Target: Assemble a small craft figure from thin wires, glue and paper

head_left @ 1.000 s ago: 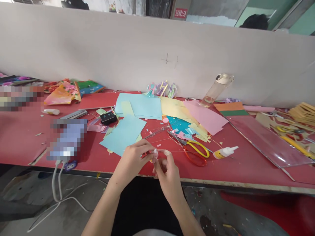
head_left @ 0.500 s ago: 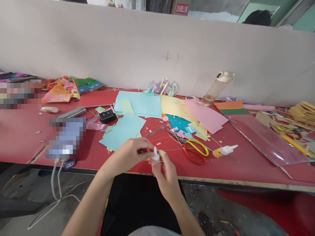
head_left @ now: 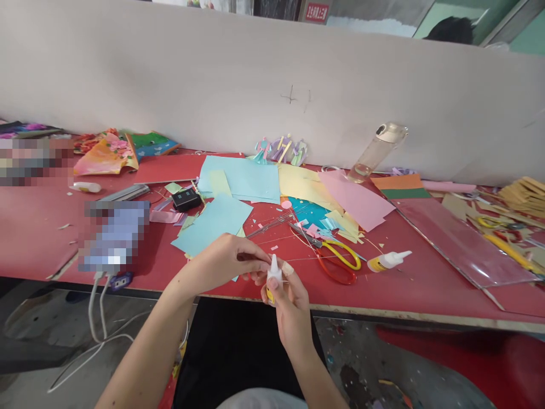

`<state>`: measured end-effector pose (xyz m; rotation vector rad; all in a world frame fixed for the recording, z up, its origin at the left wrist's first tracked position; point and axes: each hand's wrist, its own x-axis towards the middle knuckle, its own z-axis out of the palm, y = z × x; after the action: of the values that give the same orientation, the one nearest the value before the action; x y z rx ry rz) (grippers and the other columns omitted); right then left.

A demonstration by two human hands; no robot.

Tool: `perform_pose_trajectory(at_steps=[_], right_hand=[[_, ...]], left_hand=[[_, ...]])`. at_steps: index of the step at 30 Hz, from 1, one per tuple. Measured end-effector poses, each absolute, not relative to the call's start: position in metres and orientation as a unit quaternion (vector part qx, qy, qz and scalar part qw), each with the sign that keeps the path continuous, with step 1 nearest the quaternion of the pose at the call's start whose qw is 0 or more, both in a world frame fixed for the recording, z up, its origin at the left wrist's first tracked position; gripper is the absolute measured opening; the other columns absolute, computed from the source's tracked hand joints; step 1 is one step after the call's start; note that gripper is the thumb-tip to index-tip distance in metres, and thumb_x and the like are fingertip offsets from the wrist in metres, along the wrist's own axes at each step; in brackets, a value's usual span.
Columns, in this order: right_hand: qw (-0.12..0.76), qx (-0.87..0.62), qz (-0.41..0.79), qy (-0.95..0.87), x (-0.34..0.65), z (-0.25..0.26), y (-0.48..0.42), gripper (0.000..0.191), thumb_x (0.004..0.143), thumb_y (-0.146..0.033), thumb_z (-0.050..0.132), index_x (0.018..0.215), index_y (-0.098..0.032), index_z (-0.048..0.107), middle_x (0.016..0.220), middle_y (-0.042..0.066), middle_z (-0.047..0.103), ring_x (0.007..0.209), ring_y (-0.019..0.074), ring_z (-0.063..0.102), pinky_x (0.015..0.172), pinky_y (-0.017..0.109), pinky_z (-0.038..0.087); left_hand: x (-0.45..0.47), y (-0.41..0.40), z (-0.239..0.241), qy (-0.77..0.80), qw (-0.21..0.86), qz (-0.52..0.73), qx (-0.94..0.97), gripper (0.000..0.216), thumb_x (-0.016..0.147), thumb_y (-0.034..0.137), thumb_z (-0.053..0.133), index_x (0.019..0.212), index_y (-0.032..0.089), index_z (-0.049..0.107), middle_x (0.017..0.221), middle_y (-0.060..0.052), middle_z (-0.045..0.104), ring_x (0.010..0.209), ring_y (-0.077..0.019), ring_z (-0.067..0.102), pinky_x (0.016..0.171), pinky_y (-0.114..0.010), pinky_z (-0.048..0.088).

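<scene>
"Edges first?"

"Both hands work just over the near edge of the red desk (head_left: 340, 295). A wide strip of its surface runs right of them, past the scissors (head_left: 322, 245) and the second nozzle bottle (head_left: 385, 262). Left and far, blue paper (head_left: 215, 224) lies right up to the left hand (head_left: 227, 261), so room is tighter there. The pale partition (head_left: 191, 85) bounds the far side."

"State of the hands?"

"Right hand (head_left: 292, 304): gripping the small nozzle bottle (head_left: 275, 272) near the desk edge, tip upward. Left hand: thumb and forefinger drawn together just left of the nozzle; whether they pinch anything, I cannot tell."

"Changes noted?"

"One second ago fingers covered most of the small nozzle bottle. Its white nozzle now stands exposed, with some yellow below. Scissors and second nozzle bottle lie as they did."

"Obscured items?"

"The lower part of the held bottle is behind the right fingers. A device (head_left: 117, 233) at left is blurred into blocks, and a dark-haired head (head_left: 451, 29) beyond the partition is cut off."
</scene>
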<state>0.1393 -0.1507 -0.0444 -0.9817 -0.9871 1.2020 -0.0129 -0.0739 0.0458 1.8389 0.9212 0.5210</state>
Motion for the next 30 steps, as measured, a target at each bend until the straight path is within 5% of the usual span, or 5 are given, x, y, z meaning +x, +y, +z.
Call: perform_pose_trajectory(at_steps=[7,13,20,24,30], right_hand=[[0.618,-0.390,0.562,-0.388,0.143,-0.041,-0.153,0.029,0.092,-0.038,0.061,0.117,-0.023,0.061,0.093,0.008,0.066,0.080,0.0207,0.065,0.056,0.029,0.048],[0.627,-0.375,0.610,-0.306,0.143,-0.031,-0.156,0.028,0.089,-0.037,0.067,0.114,-0.026,0.065,0.088,0.005,0.066,0.077,0.0185,0.061,0.057,0.027,0.044],[0.635,-0.363,0.627,-0.267,0.133,-0.024,-0.161,0.030,0.084,-0.038,0.073,0.111,-0.026,0.069,0.087,0.005,0.068,0.075,0.0182,0.062,0.057,0.026,0.042],[0.626,-0.384,0.625,-0.266,0.133,-0.028,-0.163,0.029,0.084,-0.038,0.072,0.110,-0.026,0.069,0.090,0.005,0.067,0.077,0.0173,0.060,0.058,0.025,0.042],[0.608,-0.418,0.612,-0.285,0.136,-0.033,-0.165,0.030,0.086,-0.039,0.072,0.112,-0.026,0.068,0.097,0.004,0.065,0.078,0.0145,0.054,0.061,0.024,0.044]], left_hand=[[-0.047,-0.072,0.039,0.434,0.502,0.222,0.714,0.018,0.088,0.026,0.063,0.099,0.026,0.077,0.078,0.001,0.076,0.064,-0.0139,0.071,0.061,-0.020,0.057],[-0.062,-0.092,0.008,0.389,0.586,0.423,0.571,0.021,0.078,0.027,0.079,0.097,0.019,0.077,0.080,-0.006,0.076,0.070,-0.0172,0.071,0.070,-0.026,0.060],[-0.003,-0.125,-0.026,0.344,0.598,0.557,0.462,0.014,0.084,0.030,0.073,0.092,0.020,0.079,0.086,-0.005,0.069,0.071,-0.0151,0.064,0.064,-0.027,0.060],[0.020,-0.131,-0.022,0.381,0.607,0.554,0.424,0.017,0.088,0.033,0.068,0.094,0.020,0.077,0.097,-0.006,0.068,0.062,-0.0145,0.062,0.044,-0.028,0.060],[0.026,-0.134,-0.025,0.393,0.577,0.586,0.411,0.014,0.089,0.031,0.067,0.090,0.019,0.076,0.089,-0.004,0.070,0.062,-0.0119,0.063,0.048,-0.021,0.060]])
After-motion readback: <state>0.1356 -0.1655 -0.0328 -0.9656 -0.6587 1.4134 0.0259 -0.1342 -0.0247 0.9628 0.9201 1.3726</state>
